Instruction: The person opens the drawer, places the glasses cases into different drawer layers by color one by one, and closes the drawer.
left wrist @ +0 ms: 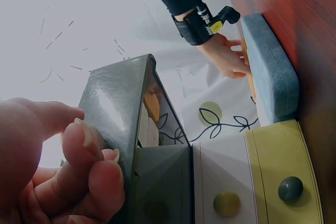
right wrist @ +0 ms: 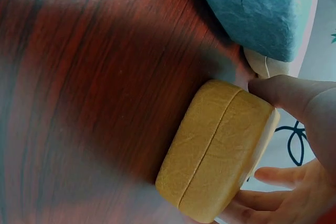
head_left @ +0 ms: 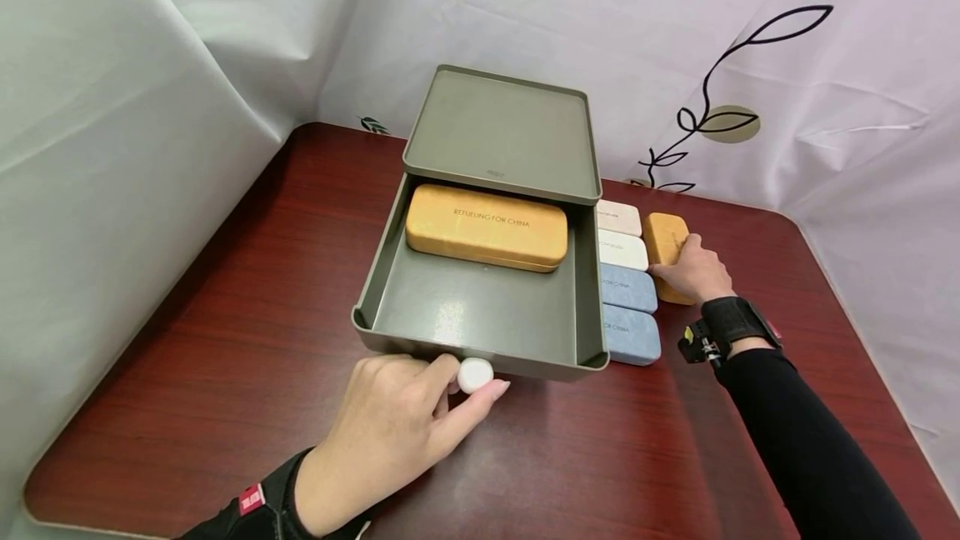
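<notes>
My left hand is at the front of a pulled-out grey-green drawer, its thumb and index finger pinching the round white knob. Inside, along the back of the drawer, lies a yellow glasses case with dark lettering. Over on the right, my right hand grips a second yellow glasses case lying on the table, thumb on one long side and fingers on the other. In the right wrist view, that case's end and seam show near the thumb.
Beside the cabinet lie two blue cases, a white case and a pale pink one, partly hidden by the drawer. Below the drawer are white and yellow fronts with knobs. The cabinet top has a raised rim.
</notes>
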`<state>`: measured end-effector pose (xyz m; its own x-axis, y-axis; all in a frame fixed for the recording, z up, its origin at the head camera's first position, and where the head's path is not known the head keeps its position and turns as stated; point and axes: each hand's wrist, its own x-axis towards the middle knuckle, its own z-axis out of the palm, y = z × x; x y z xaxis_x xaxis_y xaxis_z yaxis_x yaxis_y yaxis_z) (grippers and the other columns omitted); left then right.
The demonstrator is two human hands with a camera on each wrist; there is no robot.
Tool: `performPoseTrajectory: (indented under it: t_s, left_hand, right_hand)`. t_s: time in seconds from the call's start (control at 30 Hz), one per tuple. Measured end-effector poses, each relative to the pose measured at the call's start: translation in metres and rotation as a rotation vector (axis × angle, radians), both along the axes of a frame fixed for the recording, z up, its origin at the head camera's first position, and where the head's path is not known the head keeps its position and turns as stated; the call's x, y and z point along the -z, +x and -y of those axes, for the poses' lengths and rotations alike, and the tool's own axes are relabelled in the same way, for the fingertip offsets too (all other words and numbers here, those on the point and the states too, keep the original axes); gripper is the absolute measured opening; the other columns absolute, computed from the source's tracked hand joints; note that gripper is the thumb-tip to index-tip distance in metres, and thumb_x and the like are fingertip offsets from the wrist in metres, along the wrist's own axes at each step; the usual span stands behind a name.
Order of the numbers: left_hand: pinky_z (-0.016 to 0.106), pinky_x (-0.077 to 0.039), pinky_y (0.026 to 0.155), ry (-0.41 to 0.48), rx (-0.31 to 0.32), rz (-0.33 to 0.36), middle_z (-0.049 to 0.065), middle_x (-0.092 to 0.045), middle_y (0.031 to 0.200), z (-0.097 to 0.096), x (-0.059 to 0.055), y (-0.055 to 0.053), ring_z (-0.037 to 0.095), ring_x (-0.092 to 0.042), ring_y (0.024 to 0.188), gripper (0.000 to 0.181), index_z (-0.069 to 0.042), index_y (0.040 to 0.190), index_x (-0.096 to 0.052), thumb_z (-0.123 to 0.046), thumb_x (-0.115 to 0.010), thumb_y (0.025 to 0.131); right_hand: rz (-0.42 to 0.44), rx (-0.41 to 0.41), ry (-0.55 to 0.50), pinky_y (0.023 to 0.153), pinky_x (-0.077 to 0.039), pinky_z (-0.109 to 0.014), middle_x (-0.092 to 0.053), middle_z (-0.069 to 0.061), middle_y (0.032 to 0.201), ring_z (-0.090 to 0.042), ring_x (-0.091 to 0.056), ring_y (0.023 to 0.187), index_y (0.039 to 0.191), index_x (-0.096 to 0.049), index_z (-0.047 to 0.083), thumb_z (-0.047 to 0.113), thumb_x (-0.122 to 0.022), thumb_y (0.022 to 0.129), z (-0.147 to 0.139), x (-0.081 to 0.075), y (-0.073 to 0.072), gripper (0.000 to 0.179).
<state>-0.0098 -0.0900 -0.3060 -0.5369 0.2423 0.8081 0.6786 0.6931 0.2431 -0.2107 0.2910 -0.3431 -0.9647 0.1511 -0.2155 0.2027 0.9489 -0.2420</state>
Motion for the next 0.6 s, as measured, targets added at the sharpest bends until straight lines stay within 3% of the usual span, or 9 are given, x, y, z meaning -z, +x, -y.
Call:
performPoseTrajectory:
  t_s: [0.3, 0.6]
  left_hand:
    - [0.012, -0.013, 0.042, 0.003, 0.005, -0.009, -0.013, -0.031, 0.044, -0.0001, -0.0007, 0.0009, -0.001, -0.023, 0.037, 0.050, -0.018, 0.056, -0.039, -0.045, -0.052, 0.096]
    - [0.013, -0.013, 0.042, -0.003, -0.007, -0.003, -0.013, -0.031, 0.044, 0.0002, -0.0011, 0.0018, 0.000, -0.024, 0.037, 0.050, -0.018, 0.057, -0.039, -0.046, -0.052, 0.097]
  right_hand:
    - [-0.081, -0.005, -0.008, 0.064, -0.043, -0.042, -0.050, -0.033, 0.102, -0.045, -0.055, 0.087, 0.130, -0.031, -0.011, 0.035, -0.060, 0.088, -0.0030, 0.0034, 0.0037, 0.069]
    - [-0.105, -0.010, -0.031, 0.066, -0.043, -0.043, -0.049, -0.034, 0.106, -0.045, -0.054, 0.090, 0.137, -0.027, -0.010, 0.038, -0.060, 0.089, -0.0075, -0.0041, 0.0084, 0.076]
